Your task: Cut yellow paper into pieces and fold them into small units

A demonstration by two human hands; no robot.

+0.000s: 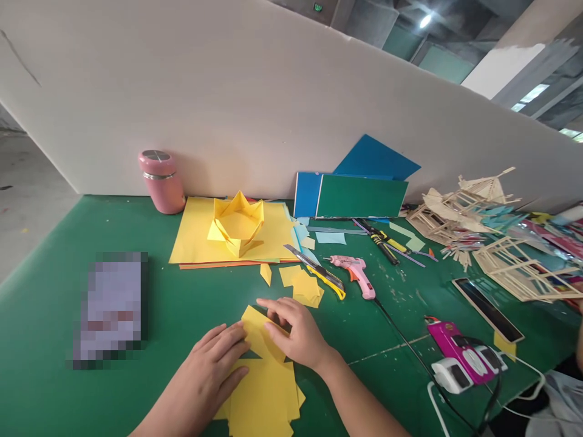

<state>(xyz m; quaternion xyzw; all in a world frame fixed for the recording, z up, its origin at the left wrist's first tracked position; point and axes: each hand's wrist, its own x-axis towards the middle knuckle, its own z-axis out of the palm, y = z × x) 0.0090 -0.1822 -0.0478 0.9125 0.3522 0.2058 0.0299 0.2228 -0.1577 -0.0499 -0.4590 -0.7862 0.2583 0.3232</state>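
A small piece of yellow paper [255, 332] lies on the table between my hands, with a fold at its right side. My right hand [300, 334] is curled over that right edge, thumb and fingers pinching it. My left hand [216, 361] lies flat with its fingers stretched out, the fingertips touching the left edge of the same piece. Below them is a stack of yellow paper sheets [263, 397], its edges uneven. Beyond my right hand sit several small yellow paper scraps [306, 287]. A yellow folded paper crown-like ring [237, 226] stands on large yellow sheets [189, 233].
A yellow utility knife [325, 276] and pink glue gun [355, 273] lie right of the scraps. Its cord passes a magenta power strip [455, 346]. Wooden stick models [523, 267] crowd the right. A pink flask [161, 185] and a blurred-out object [113, 303] are left.
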